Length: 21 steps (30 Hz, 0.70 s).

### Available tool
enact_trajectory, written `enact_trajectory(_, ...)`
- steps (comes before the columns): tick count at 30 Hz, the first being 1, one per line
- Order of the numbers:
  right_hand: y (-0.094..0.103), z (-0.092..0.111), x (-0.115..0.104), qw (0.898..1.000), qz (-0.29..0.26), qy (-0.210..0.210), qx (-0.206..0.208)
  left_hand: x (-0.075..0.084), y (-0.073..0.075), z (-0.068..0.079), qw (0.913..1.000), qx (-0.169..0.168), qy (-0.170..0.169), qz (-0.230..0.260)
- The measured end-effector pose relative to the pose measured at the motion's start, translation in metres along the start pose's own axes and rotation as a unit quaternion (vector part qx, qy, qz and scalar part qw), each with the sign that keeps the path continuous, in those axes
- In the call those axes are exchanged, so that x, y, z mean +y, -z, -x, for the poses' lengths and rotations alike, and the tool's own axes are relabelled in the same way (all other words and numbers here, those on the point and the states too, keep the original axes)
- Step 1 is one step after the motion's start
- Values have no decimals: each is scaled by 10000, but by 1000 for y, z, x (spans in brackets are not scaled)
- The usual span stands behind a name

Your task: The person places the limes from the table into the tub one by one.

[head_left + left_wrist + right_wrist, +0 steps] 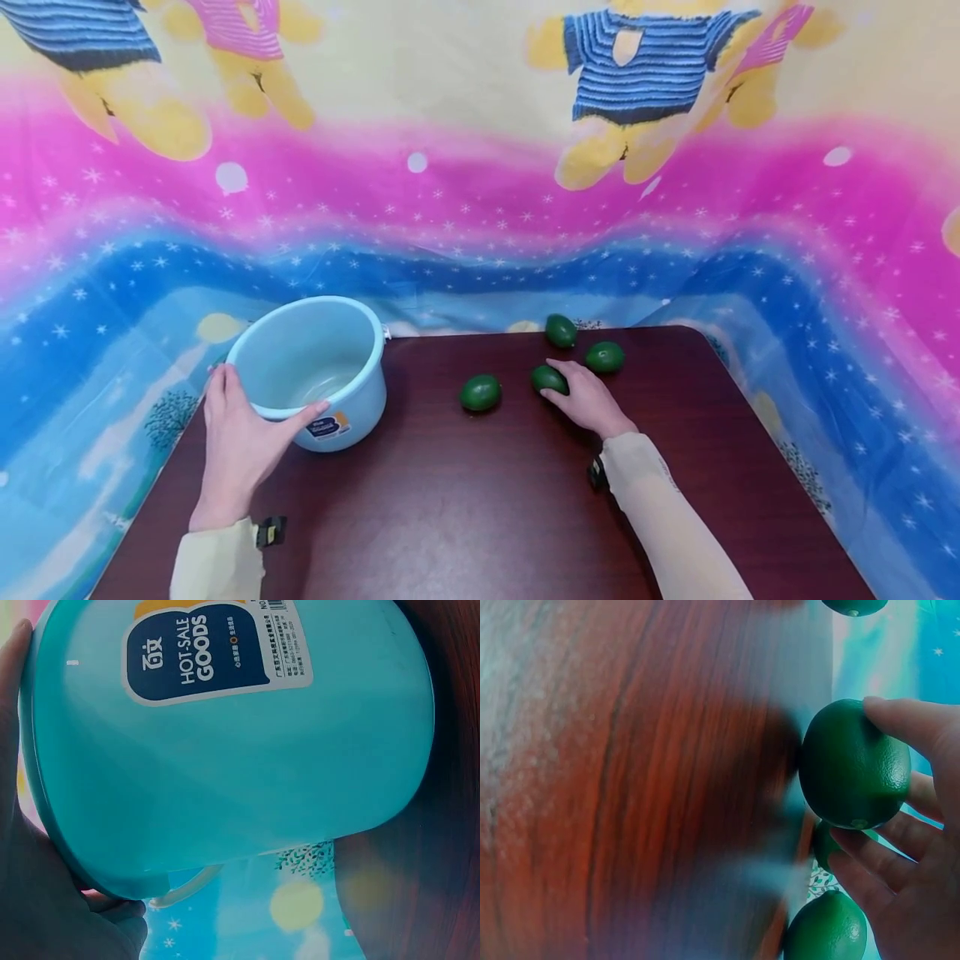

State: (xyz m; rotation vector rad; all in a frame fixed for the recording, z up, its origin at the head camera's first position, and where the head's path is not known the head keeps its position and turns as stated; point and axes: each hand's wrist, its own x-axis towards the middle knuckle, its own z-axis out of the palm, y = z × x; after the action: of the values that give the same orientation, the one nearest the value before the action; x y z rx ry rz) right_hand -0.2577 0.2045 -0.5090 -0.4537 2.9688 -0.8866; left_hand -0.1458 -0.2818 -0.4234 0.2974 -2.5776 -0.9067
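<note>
My left hand [243, 433] grips the rim of a light blue plastic bucket [360, 412], with the thumb along the front and the fingers at the left side. In the left wrist view, the bucket wall [247, 772] fills most of the picture, with a dark label on it. Over on the right, my right hand [588, 400] holds a dark green oval avocado [550, 380] between thumb and fingers. The right wrist view shows the thumb on one side of this avocado [851, 769] and fingers on the other. Behind the hand lie two more avocados [561, 331], [604, 357].
Another avocado [480, 392] lies on the dark wood table [450, 508] between the bucket and the right hand. A patterned cloth [465, 200] with bears hangs round the back and sides of the table. A white handle fitting [387, 332] shows at the bucket's right rim.
</note>
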Motion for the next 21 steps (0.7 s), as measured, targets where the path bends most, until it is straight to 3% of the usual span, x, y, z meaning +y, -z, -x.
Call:
enact_trajectory(5,2,0,-3,10000,2,-24,-17,-2,-2,0,9998,91,-148,116)
enact_trajectory(21,-1,1,-1,9998,-123,-111,60,-13,-12,2,9907,513,-1253,158)
